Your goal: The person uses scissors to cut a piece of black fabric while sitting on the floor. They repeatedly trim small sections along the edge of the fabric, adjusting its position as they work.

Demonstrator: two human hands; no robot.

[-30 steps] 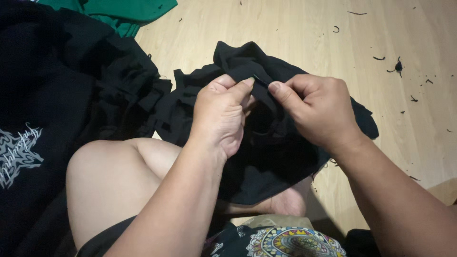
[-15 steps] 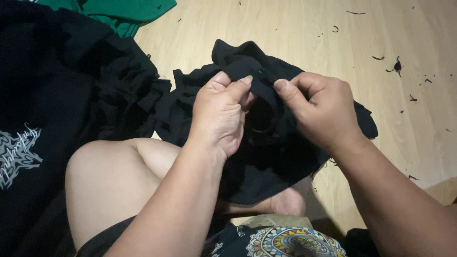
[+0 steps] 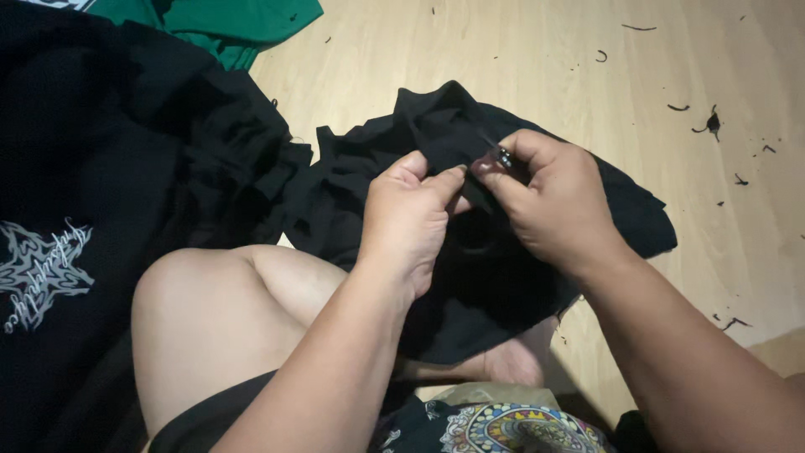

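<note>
Head view, looking down: a crumpled black fabric garment [image 3: 470, 277] lies bunched on the light wooden floor [image 3: 520, 59], partly draped over the seated person's lap, just in front of a bare bent knee [image 3: 210, 310]. Both hands meet at the middle of it. The left hand [image 3: 408, 220] pinches a fold of the black cloth, its thumb and forefinger closed narrow on the fabric. The right hand [image 3: 549, 201] sits just beside it, almost touching, and its thumb and forefinger are closed on a small dark tool with a metallic glint [image 3: 495, 159], held against the cloth; its kind is too small to tell. The other fingers of the right hand curl in over the garment's edge.

To the left, a larger pile of black clothing [image 3: 109, 143] spreads across the floor, touching the garment at its ruffled edge; one piece carries a pale grey star-shaped print [image 3: 42, 273]. A green cloth [image 3: 235, 21] lies at the top, beyond the pile. Short dark thread scraps [image 3: 711, 124] are scattered over the floor to the right, well apart from the hands. A patterned, multicoloured fabric [image 3: 511, 428] shows at the bottom edge.
</note>
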